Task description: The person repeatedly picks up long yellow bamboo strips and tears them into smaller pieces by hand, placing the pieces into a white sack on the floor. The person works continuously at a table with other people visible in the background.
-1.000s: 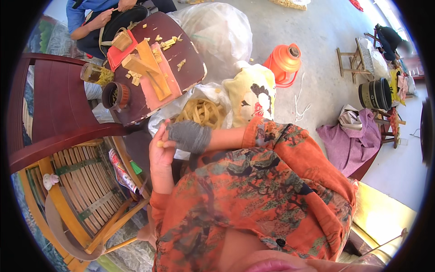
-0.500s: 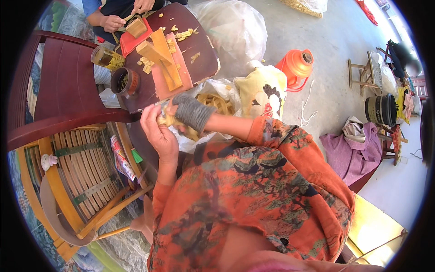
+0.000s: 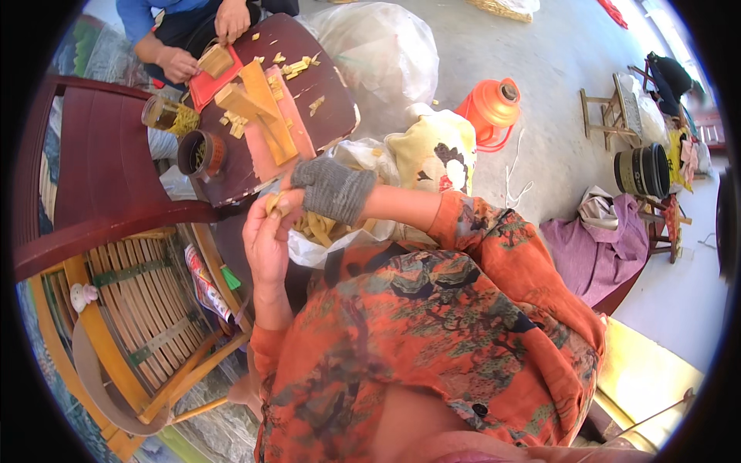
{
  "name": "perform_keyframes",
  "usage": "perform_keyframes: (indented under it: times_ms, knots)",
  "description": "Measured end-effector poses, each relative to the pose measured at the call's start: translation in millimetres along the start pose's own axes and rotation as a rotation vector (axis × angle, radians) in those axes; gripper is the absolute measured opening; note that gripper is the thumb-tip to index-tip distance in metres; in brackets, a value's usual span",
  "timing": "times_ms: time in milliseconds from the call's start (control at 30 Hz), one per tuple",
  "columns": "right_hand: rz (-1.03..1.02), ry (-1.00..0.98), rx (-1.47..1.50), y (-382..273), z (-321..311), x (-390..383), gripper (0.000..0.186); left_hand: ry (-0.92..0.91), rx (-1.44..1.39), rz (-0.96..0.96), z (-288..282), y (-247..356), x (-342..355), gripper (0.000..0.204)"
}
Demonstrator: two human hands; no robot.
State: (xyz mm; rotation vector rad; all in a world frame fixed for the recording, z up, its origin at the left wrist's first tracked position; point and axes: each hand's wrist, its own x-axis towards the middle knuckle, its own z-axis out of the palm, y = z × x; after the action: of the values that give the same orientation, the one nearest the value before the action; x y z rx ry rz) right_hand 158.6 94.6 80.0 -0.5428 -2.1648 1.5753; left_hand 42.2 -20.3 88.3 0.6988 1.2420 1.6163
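My bare left hand and my right hand, in a grey fingerless glove, meet at the near edge of a dark red table. Fingers of both pinch a small pale-yellow curled strip, partly hidden by them. Under my right hand an open white plastic bag holds several more yellowish strips. Just beyond my hands, a wooden block jig lies on a pink board on the table.
Across the table, a co-worker's hands are at a wooden block on a red tray. A jar and a dark cup stand at the table's left. An orange flask and a floral cloth bag stand right. A bamboo chair is at left.
My hands have drawn closer around the strip, and my left fingers have closed from spread to a pinch. Across the table, the co-worker's hands have moved apart. The whole view has shifted slightly.
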Motion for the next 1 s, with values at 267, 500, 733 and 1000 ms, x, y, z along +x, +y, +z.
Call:
perform_keyframes:
  times_ms: [267, 500, 733, 1000]
  knots:
    - [0.225, 0.052, 0.423, 5.4, 7.7, 10.1, 0.018, 0.179, 0.379, 0.374, -12.7, -22.3, 12.6, 0.02]
    - [0.292, 0.17, 0.695, 7.9, 2.4, 14.2, 0.014, 0.156, 0.227, 0.146, -2.1, -21.2, 18.3, 0.011]
    - [0.446, 0.246, 0.917, 30.8, -30.7, 13.7, 0.027, -0.037, 0.183, 0.14, -7.0, 2.1, 12.0, 0.007]
    - [0.469, 0.176, 0.788, 11.9, -5.3, 13.0, 0.014, 0.018, -0.032, 0.016, -25.6, -6.9, 24.2, 0.042]
